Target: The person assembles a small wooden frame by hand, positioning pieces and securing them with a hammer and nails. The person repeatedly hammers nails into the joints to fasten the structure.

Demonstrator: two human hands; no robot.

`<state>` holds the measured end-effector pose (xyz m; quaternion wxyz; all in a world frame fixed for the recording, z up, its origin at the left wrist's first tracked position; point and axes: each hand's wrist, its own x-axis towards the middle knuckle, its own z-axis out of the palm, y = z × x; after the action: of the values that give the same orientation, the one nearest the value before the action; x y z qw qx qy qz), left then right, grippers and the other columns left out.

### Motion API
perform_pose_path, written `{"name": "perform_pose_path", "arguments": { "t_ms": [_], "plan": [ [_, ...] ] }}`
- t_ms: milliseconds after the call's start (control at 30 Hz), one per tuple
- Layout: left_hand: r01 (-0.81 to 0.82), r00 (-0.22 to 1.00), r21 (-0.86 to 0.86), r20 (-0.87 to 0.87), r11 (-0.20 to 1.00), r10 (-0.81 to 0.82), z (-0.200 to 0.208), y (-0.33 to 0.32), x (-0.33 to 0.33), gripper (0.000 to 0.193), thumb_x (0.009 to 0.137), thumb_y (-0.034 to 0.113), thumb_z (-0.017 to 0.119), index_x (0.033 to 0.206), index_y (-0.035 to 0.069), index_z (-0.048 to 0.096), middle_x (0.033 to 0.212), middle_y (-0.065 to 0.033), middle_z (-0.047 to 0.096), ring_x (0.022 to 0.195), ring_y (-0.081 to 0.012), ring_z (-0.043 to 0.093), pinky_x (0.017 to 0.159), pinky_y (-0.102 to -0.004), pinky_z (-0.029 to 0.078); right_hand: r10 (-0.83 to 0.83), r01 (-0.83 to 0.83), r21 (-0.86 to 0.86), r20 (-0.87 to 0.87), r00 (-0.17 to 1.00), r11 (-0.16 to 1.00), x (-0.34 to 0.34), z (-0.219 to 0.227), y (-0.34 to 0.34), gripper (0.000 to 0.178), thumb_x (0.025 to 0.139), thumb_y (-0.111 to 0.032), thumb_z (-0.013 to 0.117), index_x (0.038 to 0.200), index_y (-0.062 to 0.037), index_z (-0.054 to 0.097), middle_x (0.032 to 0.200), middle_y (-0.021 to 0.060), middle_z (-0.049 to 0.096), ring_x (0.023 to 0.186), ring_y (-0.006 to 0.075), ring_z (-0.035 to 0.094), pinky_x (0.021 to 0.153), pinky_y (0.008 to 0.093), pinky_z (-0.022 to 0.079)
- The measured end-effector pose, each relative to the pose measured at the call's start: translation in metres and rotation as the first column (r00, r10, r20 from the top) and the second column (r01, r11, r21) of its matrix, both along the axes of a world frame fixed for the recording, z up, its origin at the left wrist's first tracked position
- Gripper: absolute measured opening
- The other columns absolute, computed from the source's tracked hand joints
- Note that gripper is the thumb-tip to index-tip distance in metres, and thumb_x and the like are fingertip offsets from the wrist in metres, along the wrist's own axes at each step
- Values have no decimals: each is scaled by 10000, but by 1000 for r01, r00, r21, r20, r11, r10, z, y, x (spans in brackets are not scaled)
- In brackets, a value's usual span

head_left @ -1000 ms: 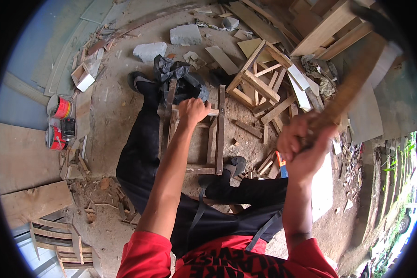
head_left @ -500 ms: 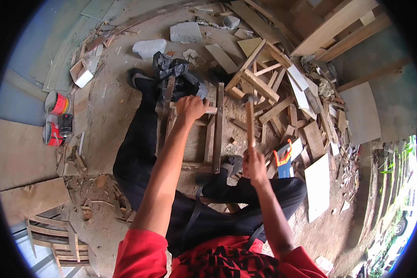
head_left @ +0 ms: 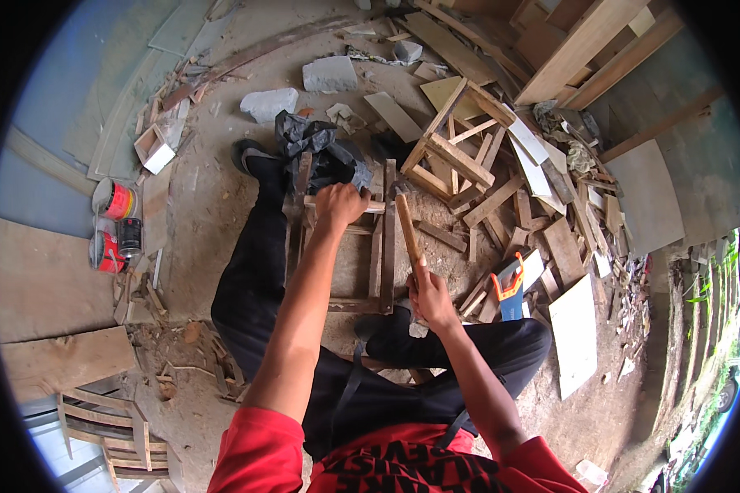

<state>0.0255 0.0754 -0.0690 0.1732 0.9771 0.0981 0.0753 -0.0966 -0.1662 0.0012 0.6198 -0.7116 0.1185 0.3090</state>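
My right hand [head_left: 430, 297] is closed round the wooden handle of a hammer [head_left: 409, 234]. The hammer's upper end is against or just beside the right post of a small wooden frame [head_left: 388, 263] on the floor between my legs; its head is hard to make out. My left hand [head_left: 343, 205] is wrapped over the frame's upper crossbar and hides part of it. A crumpled black plastic bag [head_left: 325, 148] lies around the frame's far end. Beyond my right knee, a handsaw with an orange handle [head_left: 510, 283] leans among scraps.
A second wooden frame [head_left: 460, 160] rests on a heap of offcuts at the right. White boards [head_left: 573, 333] lie near my right knee. Paint cans [head_left: 113, 200] stand at the left. Stone blocks [head_left: 330, 74] sit beyond the bag.
The hammer has swung left and its upper end now reaches the frame's right post. My right hand has shifted left with it. My left hand stays on the crossbar.
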Motion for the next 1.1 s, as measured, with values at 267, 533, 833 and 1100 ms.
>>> {"name": "perform_pose_path", "arguments": {
  "t_ms": [267,533,833,1100],
  "plan": [
    [-4,992,23,-129,1000,7,-1,8,0,483,895,473,532,848,38,735,887,-208,720,853,-369,703,785,-467,557,-102,17,223,375,922,975,-6,116,6,524,1052,-510,328,849,-59,502,573,-35,420,457,46,394,402,214,318],
    [0,996,-4,-92,1000,0,0,2,1,482,914,451,503,826,39,738,838,-208,715,830,-377,701,773,-465,551,-220,-29,390,578,786,920,12,55,14,550,1043,-541,301,805,-68,453,531,-6,415,394,85,371,364,242,305],
    [128,992,69,11,989,-129,-5,10,-18,402,972,399,474,938,33,637,863,-206,687,901,-370,656,834,-488,498,-81,69,86,152,985,994,-29,-47,-4,600,1029,-564,356,703,-78,488,554,-16,440,442,79,434,405,248,338],
    [183,942,-108,304,977,-143,1,-66,-93,613,916,352,605,1334,-48,404,1246,-247,525,1127,-414,520,1008,-522,384,-47,147,-561,189,981,815,-37,-173,-79,837,987,-630,322,908,127,671,834,362,641,906,510,641,791,517,478]
  ]
}}
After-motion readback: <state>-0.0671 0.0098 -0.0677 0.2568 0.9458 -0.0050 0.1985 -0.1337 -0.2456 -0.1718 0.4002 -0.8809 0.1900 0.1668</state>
